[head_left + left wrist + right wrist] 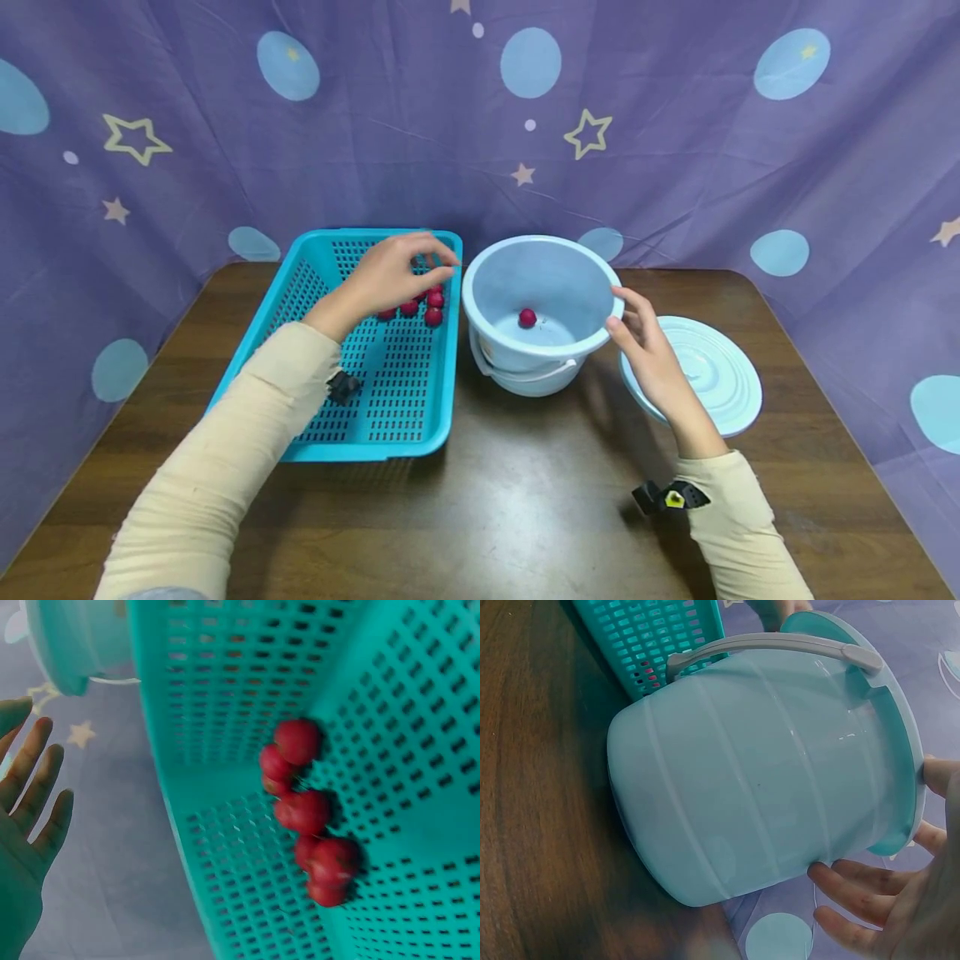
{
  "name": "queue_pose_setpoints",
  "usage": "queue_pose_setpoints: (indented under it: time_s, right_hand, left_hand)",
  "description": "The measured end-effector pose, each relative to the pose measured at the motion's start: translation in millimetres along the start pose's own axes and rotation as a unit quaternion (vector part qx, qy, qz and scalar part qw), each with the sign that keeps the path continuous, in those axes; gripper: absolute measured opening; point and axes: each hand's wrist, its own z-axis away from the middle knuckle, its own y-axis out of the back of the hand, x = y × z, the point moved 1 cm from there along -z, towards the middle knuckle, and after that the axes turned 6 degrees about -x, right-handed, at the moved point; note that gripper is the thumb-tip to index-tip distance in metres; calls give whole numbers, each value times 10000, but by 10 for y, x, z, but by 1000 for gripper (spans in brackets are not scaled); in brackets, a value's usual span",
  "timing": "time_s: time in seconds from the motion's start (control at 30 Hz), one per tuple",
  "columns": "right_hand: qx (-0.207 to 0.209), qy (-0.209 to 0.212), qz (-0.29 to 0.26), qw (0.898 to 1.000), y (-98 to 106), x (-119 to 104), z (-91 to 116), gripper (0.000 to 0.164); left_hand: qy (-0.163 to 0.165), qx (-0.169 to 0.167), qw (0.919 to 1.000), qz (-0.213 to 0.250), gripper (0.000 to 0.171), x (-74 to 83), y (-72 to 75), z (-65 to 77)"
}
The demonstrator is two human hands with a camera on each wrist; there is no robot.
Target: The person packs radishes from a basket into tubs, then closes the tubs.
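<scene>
My left hand hovers over the far right corner of a turquoise slotted basket, its thumb and fingers apart with nothing between them. In the left wrist view its fingers are spread beyond the basket wall. Several small round red fruits lie clustered inside the basket. Right of it stands a pale blue bucket, upright, with one red fruit on its bottom. My right hand touches the bucket's right rim with thumb and fingertips; in the right wrist view other fingertips rest along its outer wall.
A round pale blue lid lies on the wooden table, right of the bucket and partly behind my right forearm. The bucket's handle hangs down in front. A purple patterned curtain stands behind the table.
</scene>
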Motion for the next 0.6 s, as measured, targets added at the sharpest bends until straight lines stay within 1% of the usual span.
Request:
queue_pose_setpoints:
  time_s: [0.13,0.2,0.43,0.6]
  right_hand:
    - [19,14,17,10000,-2,3,1,51]
    - [8,4,21,10000,-1,3,3,51]
    - [4,-13,45,10000,12,4,9,52]
    - [-11,-32,29,10000,11,-1,1,52]
  left_hand:
    - [270,-17,9996,-72,17,-133,-19,-8]
    - [413,-106,9991,-45,18,-198,-39,-19]
    - [814,-670,9944,78,27,-405,-157,-67]
    - [1045,-969,9896,205,25,-519,-230,-85]
